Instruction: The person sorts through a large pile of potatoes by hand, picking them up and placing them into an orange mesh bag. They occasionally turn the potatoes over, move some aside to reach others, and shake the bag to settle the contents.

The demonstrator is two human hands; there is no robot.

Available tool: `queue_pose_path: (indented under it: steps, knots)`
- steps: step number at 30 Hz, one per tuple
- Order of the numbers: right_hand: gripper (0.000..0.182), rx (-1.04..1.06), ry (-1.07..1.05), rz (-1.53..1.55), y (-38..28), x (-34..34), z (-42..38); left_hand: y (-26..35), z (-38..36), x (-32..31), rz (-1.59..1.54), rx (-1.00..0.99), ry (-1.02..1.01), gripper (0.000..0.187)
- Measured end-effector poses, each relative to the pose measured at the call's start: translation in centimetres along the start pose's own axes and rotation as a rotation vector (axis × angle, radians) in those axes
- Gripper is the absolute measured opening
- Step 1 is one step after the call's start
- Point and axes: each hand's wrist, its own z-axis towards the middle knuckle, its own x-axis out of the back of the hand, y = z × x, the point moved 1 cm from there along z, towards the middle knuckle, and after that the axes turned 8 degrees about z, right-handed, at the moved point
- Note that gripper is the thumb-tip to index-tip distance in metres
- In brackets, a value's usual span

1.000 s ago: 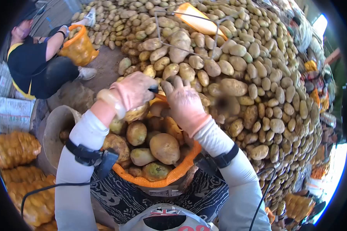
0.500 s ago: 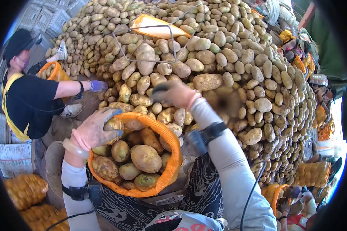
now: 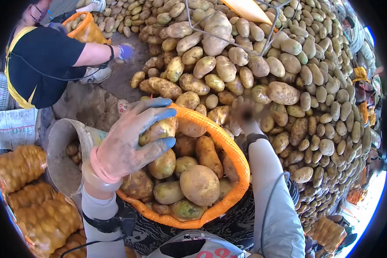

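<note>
An orange mesh bag (image 3: 241, 170) stands wide open against my lap, with several potatoes inside, among them a large round one (image 3: 199, 185). Over its left rim lies my left hand (image 3: 135, 135) in a dirty glove with blue fingertips, its fingers bent round a potato (image 3: 160, 130). My right hand (image 3: 246, 114) reaches to the near edge of the potato pile (image 3: 284, 93), right of the bag. Its fingers are blurred and partly covered by a dark smudge, so its grip does not show.
A co-worker (image 3: 47, 58) with purple gloves crouches at the upper left beside another orange bag (image 3: 90, 32). A wire frame (image 3: 232, 41) rests on the pile. A dirty bucket (image 3: 66, 159) holds a few potatoes. Full mesh bags (image 3: 51, 221) lie at the lower left.
The view has shifted, bringing the bucket into sight. My right hand has moved from above the pile down to its near edge. My left hand remains at the bag's rim.
</note>
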Motion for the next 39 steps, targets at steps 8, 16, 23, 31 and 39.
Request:
queue_pose_path:
  steps: [8,16,23,31,39]
  knots:
    - [0.081,0.516,-0.012,1.695,-11.6,20.3,-12.0,-0.6,-0.6,-0.6,-0.003,-0.018,0.082,0.044]
    - [0.044,0.678,-0.192,0.646,-17.0,20.3,-20.8,-0.7,-0.6,-0.7,0.021,-0.049,0.09,0.042]
    - [0.025,0.67,-0.078,0.562,-18.6,19.6,-20.8,0.8,-0.6,-0.4,0.018,-0.015,0.069,0.037]
    - [0.03,0.23,0.062,0.577,-4.3,13.6,-4.6,1.2,-0.2,0.0,0.013,0.083,0.002,0.042]
    - [0.083,0.207,0.288,-0.291,-7.2,2.6,10.6,1.0,0.6,0.3,0.024,0.138,-0.086,0.046]
